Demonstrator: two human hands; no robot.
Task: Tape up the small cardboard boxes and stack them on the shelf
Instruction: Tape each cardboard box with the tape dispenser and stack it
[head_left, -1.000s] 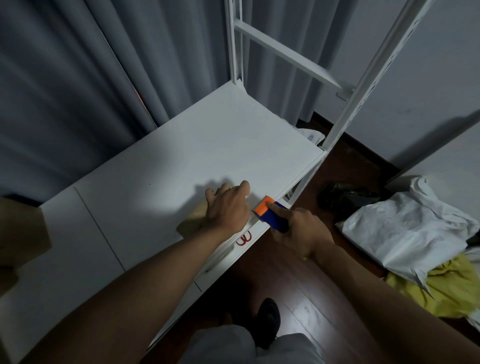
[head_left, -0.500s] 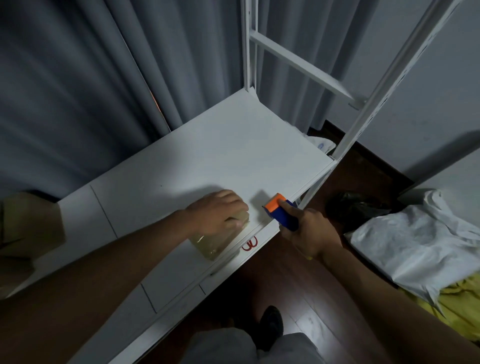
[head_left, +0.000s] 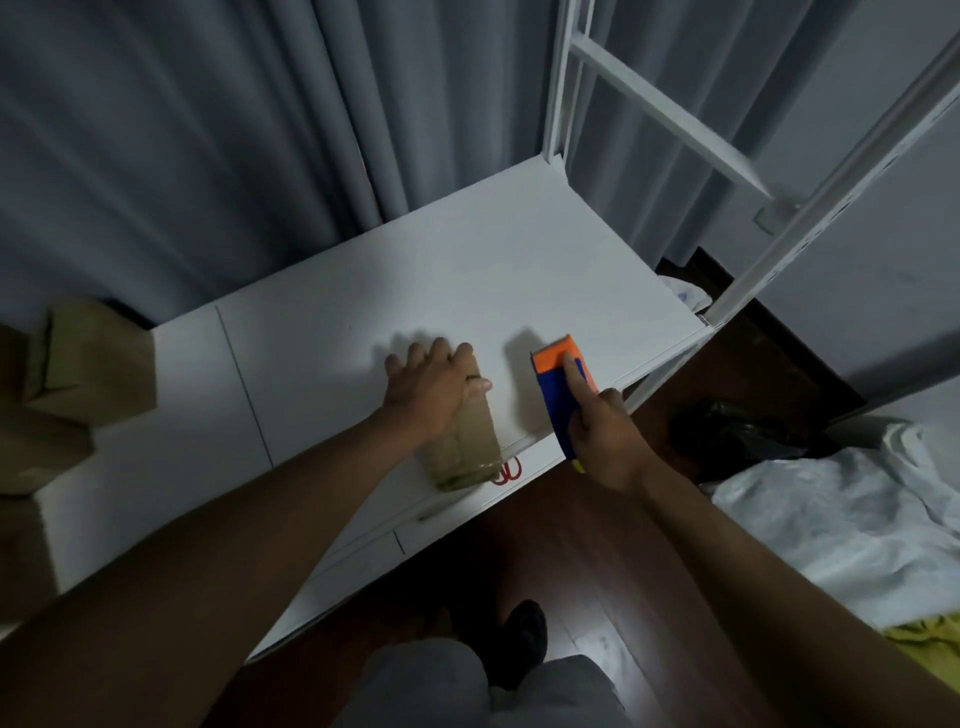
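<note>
Behind everything hang grey curtains (head_left: 182, 145), and in front of them stands the white shelf (head_left: 363, 291) with its upright posts. More cardboard boxes (head_left: 78, 374) sit at its left end, blurred. Near the front edge lies a small cardboard box (head_left: 462, 441); the left hand (head_left: 431, 379) lies over its far end, fingers spread, thumb hooked round the right side. Just beside it, the right hand (head_left: 602, 431) grips a blue-and-orange tape dispenser (head_left: 558, 374), forefinger stretched along the top.

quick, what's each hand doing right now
Left hand: fingers laid over the far end of the small cardboard box, thumb down its side, holding it on the shelf.
Right hand: gripping the blue and orange tape dispenser.
</note>
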